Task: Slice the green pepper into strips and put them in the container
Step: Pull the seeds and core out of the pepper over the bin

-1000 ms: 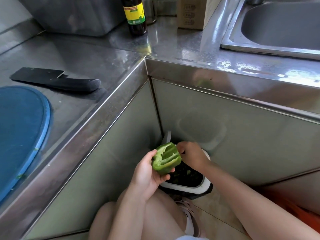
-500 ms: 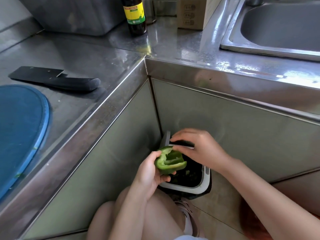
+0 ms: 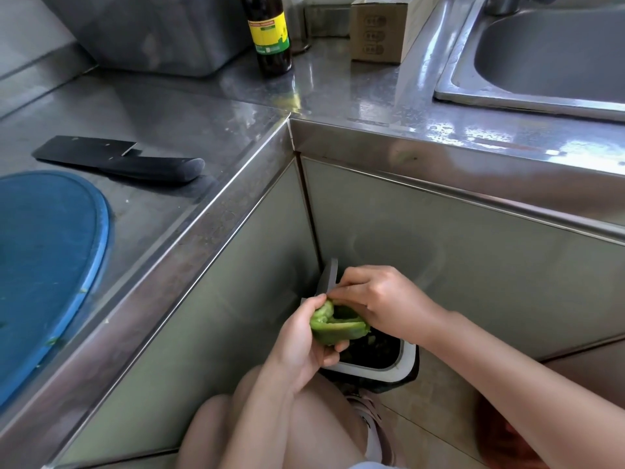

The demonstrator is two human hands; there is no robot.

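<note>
The green pepper (image 3: 334, 328), cut open with its pale hollow facing up, is held below the bench's edge, right above an open waste bin (image 3: 389, 368) that stands on the floor in the corner where the two cabinet fronts meet. The left grip (image 3: 301, 346) grasps the pepper from the left and from underneath: the thumb lies over its upper left rim and the curled fingers show beneath its near side. The right grip (image 3: 378, 302) comes from the right, above the pepper, with bent fingers whose tips pinch at the far rim of the hollow, close to the left thumb. What those fingertips pick at cannot be made out.

The bin has a white rim and a dark inside flecked with green scraps, and its grey lid (image 3: 329, 275) stands up against the cabinet corner. A bare knee and a pale shoe (image 3: 370, 424) show just below the bin.

On the steel bench (image 3: 209, 137) above, well apart from both grips, a black knife (image 3: 118, 159) lies flat just beside a blue cutting board (image 3: 44, 265). Farther back stand a dark bottle (image 3: 270, 35) with a yellow label and a cardboard box (image 3: 375, 32), and a sink (image 3: 541, 62) is set into the bench at the right.
</note>
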